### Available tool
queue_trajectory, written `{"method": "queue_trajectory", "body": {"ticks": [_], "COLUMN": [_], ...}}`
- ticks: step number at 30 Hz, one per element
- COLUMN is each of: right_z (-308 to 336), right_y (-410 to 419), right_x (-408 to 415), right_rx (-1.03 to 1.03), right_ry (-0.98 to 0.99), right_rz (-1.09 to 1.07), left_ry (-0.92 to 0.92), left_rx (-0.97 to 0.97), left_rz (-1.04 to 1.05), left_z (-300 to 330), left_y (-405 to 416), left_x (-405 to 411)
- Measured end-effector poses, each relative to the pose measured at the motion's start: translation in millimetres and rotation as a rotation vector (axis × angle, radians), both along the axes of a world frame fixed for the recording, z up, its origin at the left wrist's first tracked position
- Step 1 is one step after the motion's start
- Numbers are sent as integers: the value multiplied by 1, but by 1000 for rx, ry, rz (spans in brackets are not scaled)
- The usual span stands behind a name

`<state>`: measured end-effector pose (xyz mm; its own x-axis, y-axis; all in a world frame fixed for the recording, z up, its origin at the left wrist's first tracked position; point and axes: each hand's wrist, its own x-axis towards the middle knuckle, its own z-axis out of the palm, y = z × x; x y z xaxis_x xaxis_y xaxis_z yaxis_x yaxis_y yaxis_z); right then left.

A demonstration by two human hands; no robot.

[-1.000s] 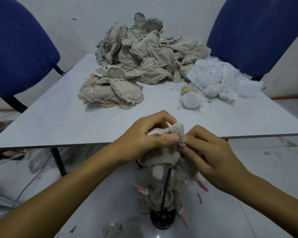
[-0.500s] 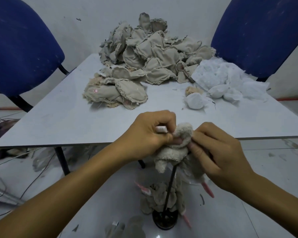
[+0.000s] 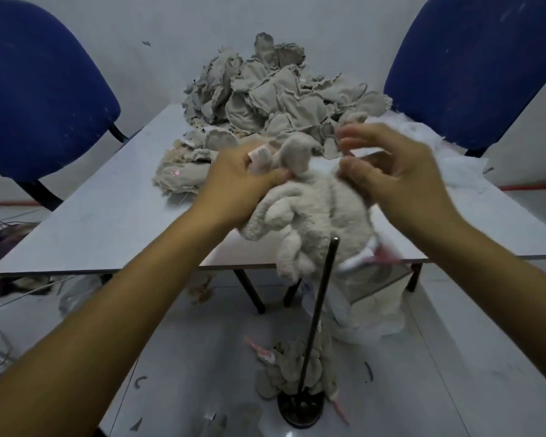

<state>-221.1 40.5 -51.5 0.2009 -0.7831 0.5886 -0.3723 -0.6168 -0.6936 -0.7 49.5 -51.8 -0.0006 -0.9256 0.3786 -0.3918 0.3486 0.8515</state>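
My left hand (image 3: 243, 181) grips a cream fluffy plush toy skin (image 3: 309, 212) near its top, beside a small sewn label (image 3: 259, 157). The plush hangs limp over the table's (image 3: 108, 222) front edge, limbs dangling. My right hand (image 3: 391, 175) is at the plush's upper right, blurred by motion, thumb and fingers apart; whether it holds the fabric is unclear. Below, a thin black metal rod (image 3: 322, 307) stands upright from a round base (image 3: 300, 411) on the floor, its tip just under the plush.
A big heap of grey inside-out skins (image 3: 275, 96) fills the table's far side, with white stuffing (image 3: 454, 165) to its right. More plush pieces (image 3: 293, 370) lie around the rod's base. Two blue chairs (image 3: 38, 89) flank the table. Cables lie on the floor at left.
Both hands rose from below the table edge to above it, lifting the plush off the rod. The plush now shows much more fluffy surface. The right hand's fingers have spread.
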Motion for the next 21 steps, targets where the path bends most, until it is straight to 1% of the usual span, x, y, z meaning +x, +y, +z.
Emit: {"method": "queue_trajectory", "body": {"ticks": [1,2,3,4,5,6,8,9,12,15,18,21], "right_z": [-6,-16,-27,-37,-46,-53,-62,-65,-66,-68,-67,-67], "right_y": [-10,-20,-27,-33,-37,-40,-43,-43,-47,-51,-52,-56], "right_x": [0,-3,-9,-14,-20,-24,-26,-26,-24,-23,-22,-24], "right_rx": [22,42,64,92,119,139,155,150,123,90,85,114], "right_ry": [86,201,323,434,520,569,606,623,659,640,620,610], "right_rz": [-69,-150,-225,-284,-322,-344,-352,-350,-363,-357,-346,-327], "left_ry": [-190,-407,-563,-630,-641,-634,-670,-687,-651,-628,-617,-635], "left_rx": [56,73,23,-64,-129,-141,-57,-12,131,244,280,271], "left_rz": [114,215,268,256,178,53,-177,-226,-262,-300,-293,-271], "left_z": [-8,-17,-25,-30,-33,-34,-35,-35,-32,-25,-19,-19], "left_y": [-6,-10,-11,-11,-12,-12,-13,-13,-17,-22,-22,-22], "left_x": [3,5,5,3,1,-2,-8,-10,-8,-3,2,7]}}
